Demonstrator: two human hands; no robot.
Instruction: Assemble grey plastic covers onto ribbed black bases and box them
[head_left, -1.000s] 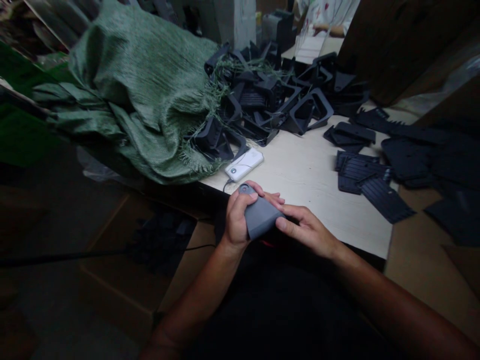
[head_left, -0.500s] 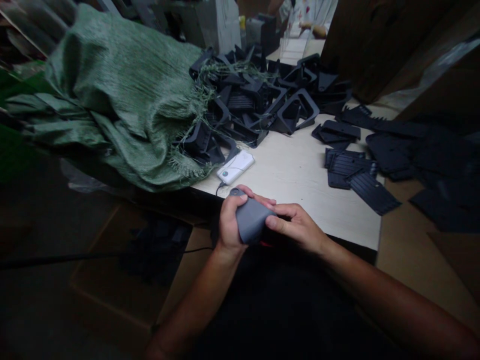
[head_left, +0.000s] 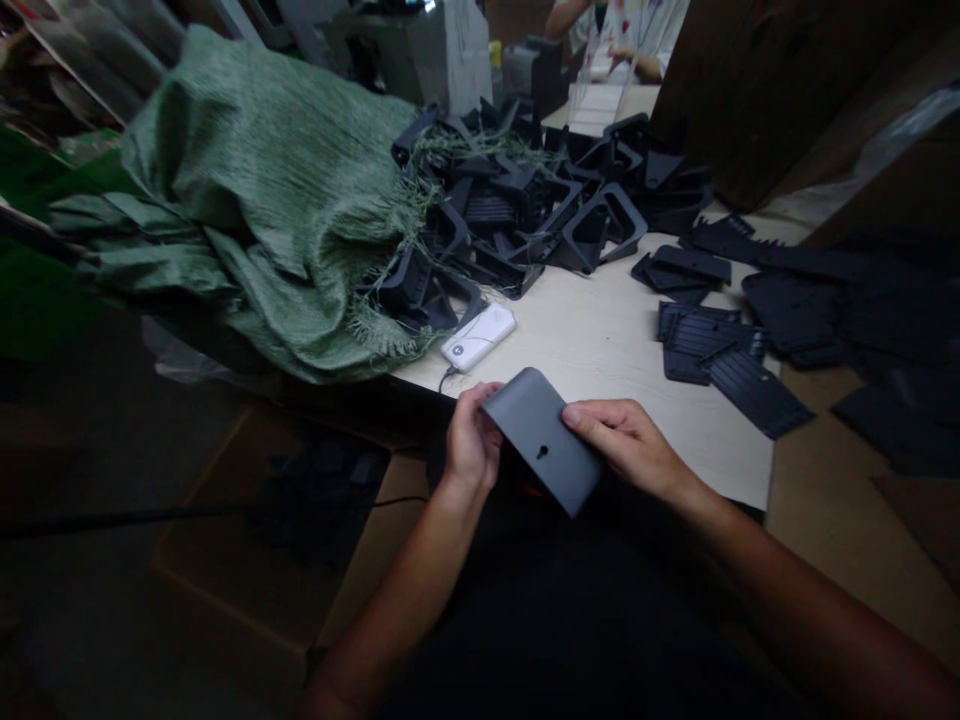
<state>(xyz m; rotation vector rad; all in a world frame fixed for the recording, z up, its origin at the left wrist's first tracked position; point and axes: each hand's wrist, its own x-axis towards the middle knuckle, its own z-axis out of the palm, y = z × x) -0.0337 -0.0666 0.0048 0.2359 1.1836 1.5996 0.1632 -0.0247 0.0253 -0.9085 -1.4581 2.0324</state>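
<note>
Dim workshop, pale laminate table (head_left: 622, 330) running across the view, its edge just past the hands. Grey shell (head_left: 525, 425), a matte moulded plastic cover with rounded corners and a small keyhole slot (head_left: 541, 452) in its face, is held tilted in both hands near the table edge. Left hand (head_left: 471, 440) cups one side, fingers partly hidden behind the shell. Right hand (head_left: 628, 440) holds the opposite side, thumb near the edge, fingers curled toward the palm. Both hands are spread only about as wide as the shell. It looks light and stiff, probably hollow, and the dull surface should not slip much. Best hold is likely along its long sides, clear of the slot, where the wall may be weakest. Just beyond the hands, a white power bank (head_left: 478, 337) with a cable lies on the table. Past it, black plastic parts (head_left: 517, 200) are heaped, tangled with frayed threads from a green woven sack (head_left: 255, 200). Ribbed black plates (head_left: 712, 345) lie flat to the right. Far off, a co-worker's hands (head_left: 628, 65) are at another table.
</note>
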